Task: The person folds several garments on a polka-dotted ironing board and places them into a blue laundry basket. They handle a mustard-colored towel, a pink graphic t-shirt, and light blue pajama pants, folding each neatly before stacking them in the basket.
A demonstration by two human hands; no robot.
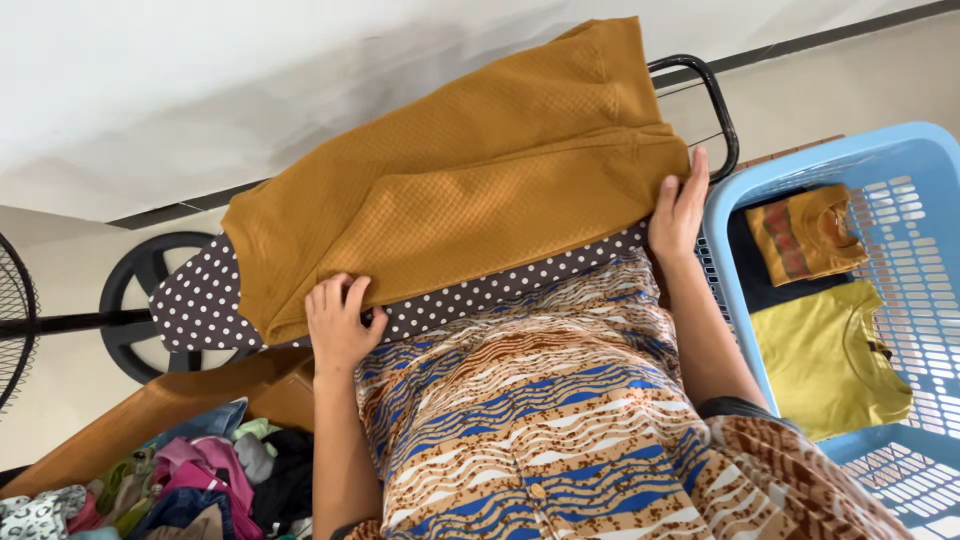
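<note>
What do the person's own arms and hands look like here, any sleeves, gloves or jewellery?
Both hands, the left hand and the right hand, are bare, with no gloves, rings or watch visible. The forearms are uncovered. A patterned brown-and-cream sleeve with a dark edge shows at the right upper arm.
</note>
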